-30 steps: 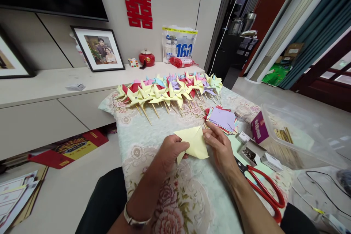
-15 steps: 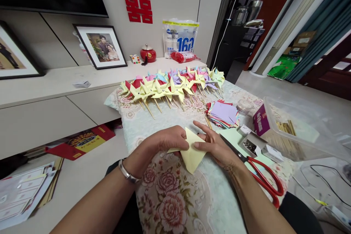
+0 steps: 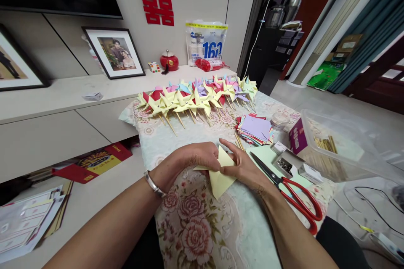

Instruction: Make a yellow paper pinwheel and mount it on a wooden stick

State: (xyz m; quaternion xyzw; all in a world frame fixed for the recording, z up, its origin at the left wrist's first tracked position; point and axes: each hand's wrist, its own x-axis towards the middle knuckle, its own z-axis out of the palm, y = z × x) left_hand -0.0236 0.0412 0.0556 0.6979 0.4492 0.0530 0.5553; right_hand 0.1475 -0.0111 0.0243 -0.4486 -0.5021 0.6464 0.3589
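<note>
A pale yellow paper pinwheel piece [image 3: 220,183], partly folded, is held between both hands over the flowered tablecloth [image 3: 195,218]. My left hand [image 3: 202,155] is closed on it, thumb pressing near its centre. From the other side, my right hand [image 3: 236,164] pinches it with the thumb at the centre and the index finger stretched out above. Other fingertips are hidden behind the paper. Red-handled scissors [image 3: 287,187] lie right of my right hand. Beyond the hands is a stack of coloured paper squares [image 3: 255,129], with wooden sticks [image 3: 239,141] beside it.
Several finished pinwheels [image 3: 195,98] lie across the table's far end. At right are a small box of metal fasteners [image 3: 285,165], a roll of clear tape [image 3: 280,120] and a clear plastic bin [image 3: 347,134] with sticks. A white cabinet [image 3: 104,113] stands behind.
My right thumb has slid left to the paper's centre, meeting the left thumb, and a paper corner now folds inward there. The view has shifted slightly.
</note>
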